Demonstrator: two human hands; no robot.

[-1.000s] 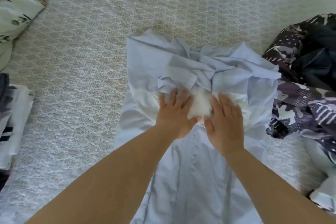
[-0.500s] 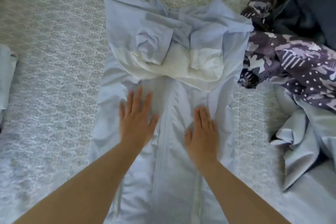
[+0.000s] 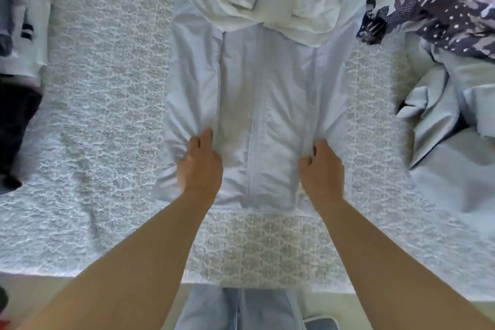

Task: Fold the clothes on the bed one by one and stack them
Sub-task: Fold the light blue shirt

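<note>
- We have the pale blue shirt (image 3: 257, 104) lying lengthwise on the bed (image 3: 107, 104), sides already turned in, sleeves bunched at the far end.
- Our left hand (image 3: 199, 166) and right hand (image 3: 321, 169) each pinch a fold of cloth near the near hem.
- Folded clothes (image 3: 26, 35) sit stacked at the left; a patterned garment (image 3: 434, 0) and more blue fabric (image 3: 450, 120) wait on the right, so we judge much remains.
- We can read no labels or writing.
</note>
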